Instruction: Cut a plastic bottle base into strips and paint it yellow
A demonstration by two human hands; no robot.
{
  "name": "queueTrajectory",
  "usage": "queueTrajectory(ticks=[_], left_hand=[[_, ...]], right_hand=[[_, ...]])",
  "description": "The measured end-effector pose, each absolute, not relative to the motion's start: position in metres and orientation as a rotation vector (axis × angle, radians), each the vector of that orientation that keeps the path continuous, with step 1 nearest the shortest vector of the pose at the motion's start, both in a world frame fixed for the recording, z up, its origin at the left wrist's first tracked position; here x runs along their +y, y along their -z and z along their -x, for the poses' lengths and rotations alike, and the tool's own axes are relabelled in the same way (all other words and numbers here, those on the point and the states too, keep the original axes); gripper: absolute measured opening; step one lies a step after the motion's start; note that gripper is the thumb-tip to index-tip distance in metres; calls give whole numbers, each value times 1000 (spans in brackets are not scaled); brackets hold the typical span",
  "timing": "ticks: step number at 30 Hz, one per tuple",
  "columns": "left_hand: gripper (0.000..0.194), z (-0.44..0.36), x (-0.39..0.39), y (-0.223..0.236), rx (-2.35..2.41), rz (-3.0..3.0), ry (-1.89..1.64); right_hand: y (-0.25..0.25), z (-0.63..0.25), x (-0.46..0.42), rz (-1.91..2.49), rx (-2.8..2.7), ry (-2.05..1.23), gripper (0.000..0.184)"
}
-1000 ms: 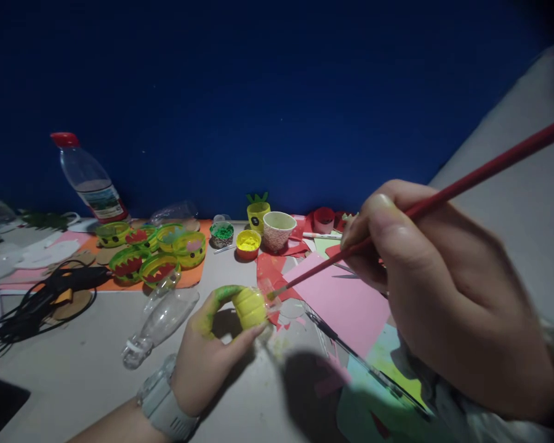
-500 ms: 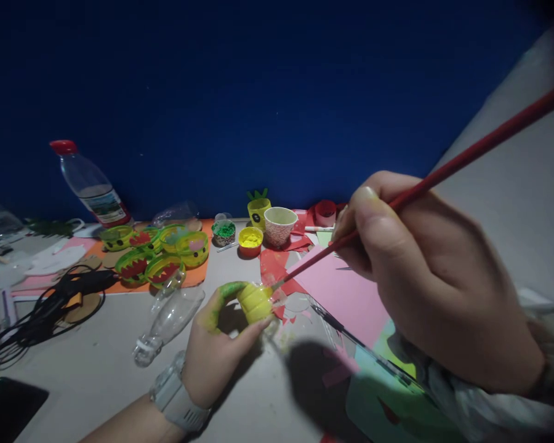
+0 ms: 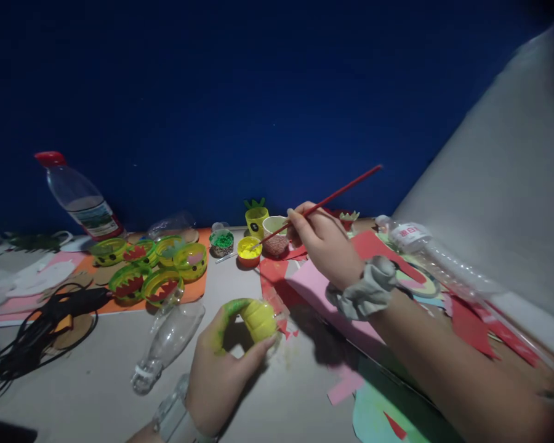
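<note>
My left hand, smeared green and yellow on thumb and finger, grips a small clear plastic piece painted yellow between fingertips. My right hand pinches a red-handled paintbrush, its tip in the cup of yellow paint. Left of that stands a cup of green paint. Just behind the brush are a patterned paper cup, partly hidden by my right hand, and a yellow cup with green leaves.
Several green painted rings rest on orange paper at left. A cut clear bottle, black cables and a red-capped bottle lie or stand around. Pink paper and a long clear bottle are on the right.
My right hand has carried the paintbrush away from the yellow-painted piece, forward and left to the yellow paint cup. My left hand keeps its hold on the piece.
</note>
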State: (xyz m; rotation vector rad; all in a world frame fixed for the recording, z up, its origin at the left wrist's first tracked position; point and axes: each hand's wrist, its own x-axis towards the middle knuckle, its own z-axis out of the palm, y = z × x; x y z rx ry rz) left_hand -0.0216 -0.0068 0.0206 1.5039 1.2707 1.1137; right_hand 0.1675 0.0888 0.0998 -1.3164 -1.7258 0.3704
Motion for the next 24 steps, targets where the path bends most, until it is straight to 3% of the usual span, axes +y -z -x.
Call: queueTrajectory(ticks=[6, 19, 24], left_hand=[[33, 29, 1, -21, 1345, -1398, -1124], [33, 37, 21, 15, 1275, -1381, -1307], [37, 39, 18, 7, 1210, -1298, -1287]], right_hand=[[-91, -153, 125, 1354, -1827, -398, 28], [-90, -151, 163, 1434, -1893, -449, 36], [-88, -149, 166, 1452, -1872, -401, 35]])
